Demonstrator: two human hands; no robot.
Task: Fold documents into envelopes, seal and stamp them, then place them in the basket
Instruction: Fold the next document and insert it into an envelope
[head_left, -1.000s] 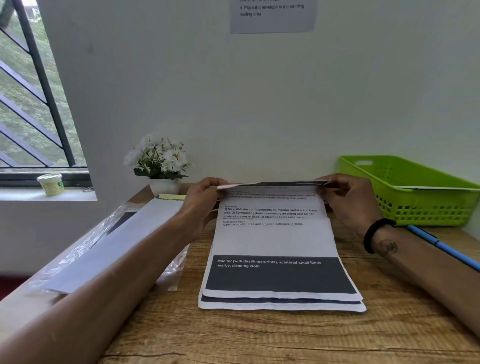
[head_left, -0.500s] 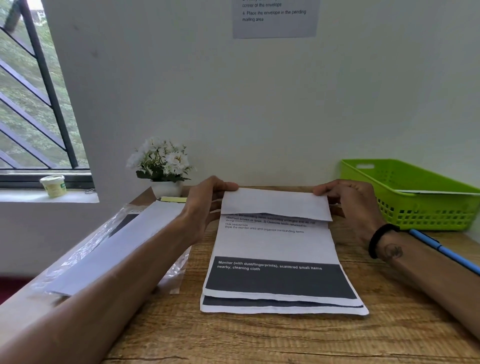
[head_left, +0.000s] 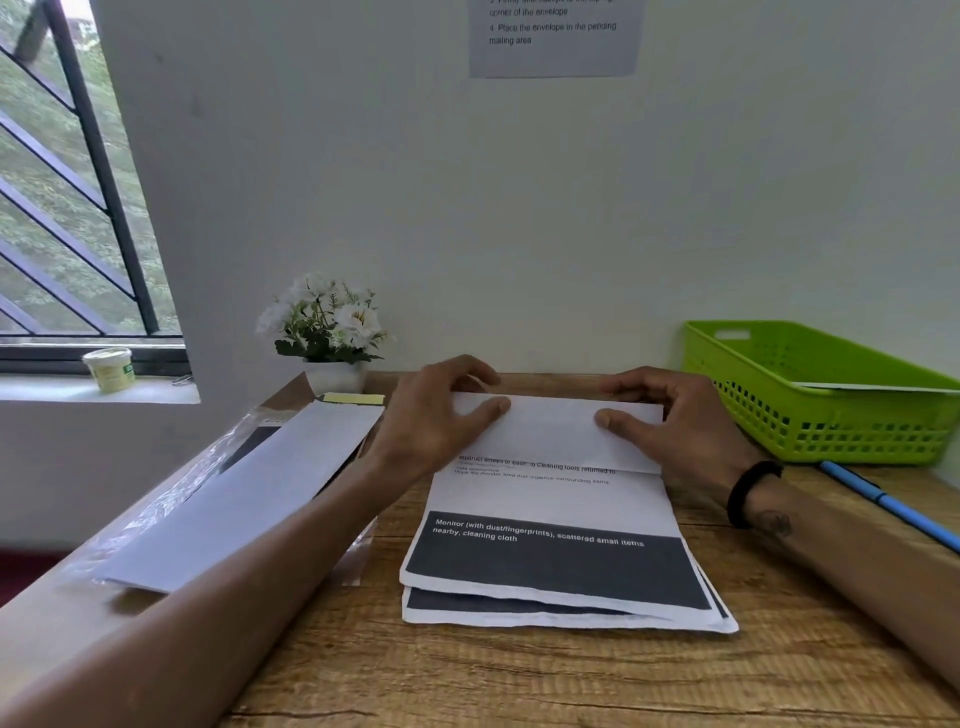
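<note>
Both hands, the left hand (head_left: 441, 410) and right hand (head_left: 670, 421), press the top flap of the document (head_left: 556, 499) flat on the table (head_left: 519, 675), thumbs on top. First fold only; envelopes (head_left: 244, 493) wait untouched, and the basket (head_left: 831, 415) seems to hold one sheet.

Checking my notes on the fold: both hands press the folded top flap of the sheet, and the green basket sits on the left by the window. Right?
Not quite. In the head view, the basket sits on the right; both hands, left and right, do press the sheet.
</note>
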